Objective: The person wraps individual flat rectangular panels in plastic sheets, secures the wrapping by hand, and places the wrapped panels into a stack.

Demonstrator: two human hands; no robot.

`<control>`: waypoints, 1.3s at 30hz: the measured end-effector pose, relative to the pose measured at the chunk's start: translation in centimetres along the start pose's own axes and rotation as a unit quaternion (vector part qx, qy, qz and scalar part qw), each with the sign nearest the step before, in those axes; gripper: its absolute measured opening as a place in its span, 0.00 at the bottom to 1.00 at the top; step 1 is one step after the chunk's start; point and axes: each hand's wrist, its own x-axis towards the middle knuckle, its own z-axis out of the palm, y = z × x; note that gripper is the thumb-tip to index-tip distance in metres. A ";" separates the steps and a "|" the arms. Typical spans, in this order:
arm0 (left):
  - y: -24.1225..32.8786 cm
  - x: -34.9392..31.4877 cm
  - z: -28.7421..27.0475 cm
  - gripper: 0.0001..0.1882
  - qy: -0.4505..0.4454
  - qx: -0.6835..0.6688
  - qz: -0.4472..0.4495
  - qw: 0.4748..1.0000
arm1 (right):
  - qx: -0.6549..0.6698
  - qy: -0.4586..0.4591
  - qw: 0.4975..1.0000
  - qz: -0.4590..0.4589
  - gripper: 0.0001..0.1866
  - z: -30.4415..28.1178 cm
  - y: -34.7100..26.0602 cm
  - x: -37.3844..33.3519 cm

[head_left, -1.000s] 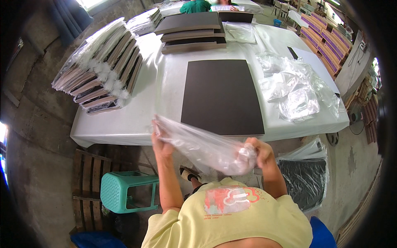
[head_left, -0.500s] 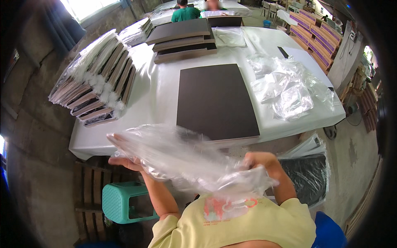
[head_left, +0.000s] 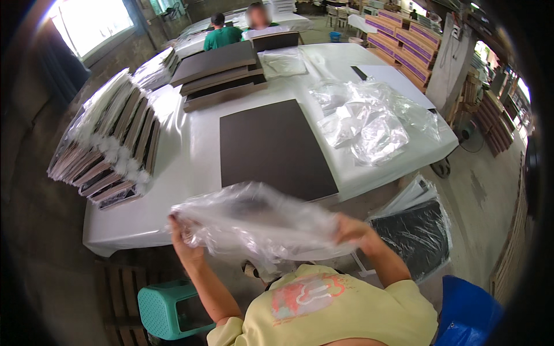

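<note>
Both hands, the left hand [head_left: 183,235] and right hand [head_left: 352,229], have drawn the clear plastic bag [head_left: 259,222] wider since a moment ago, fingers seemingly pinching its edges, just before the dark board [head_left: 274,147] on the white table [head_left: 190,150].

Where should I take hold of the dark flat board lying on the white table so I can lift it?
Probably by the near short edge of the dark board, coming from the person's side. That corner sits at the white table rim, so fingers could slip under it. The board lies flat, with nothing resting on it. Both hands, left and right, now grip the clear plastic bag.
</note>
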 end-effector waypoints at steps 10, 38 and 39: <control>-4.0 -5.4 -1.8 0.23 -0.409 0.121 -0.310 0.850 | 0.102 0.443 0.758 -0.468 0.23 7.1 -11.4 5.9; -12.3 3.0 -7.8 0.25 0.025 0.706 0.122 0.698 | -0.618 0.592 0.515 -0.055 0.27 0.0 -0.6 7.3; -12.9 3.4 -7.8 0.26 0.024 0.727 0.086 0.681 | -0.633 0.599 0.490 -0.019 0.27 -0.6 -0.5 7.7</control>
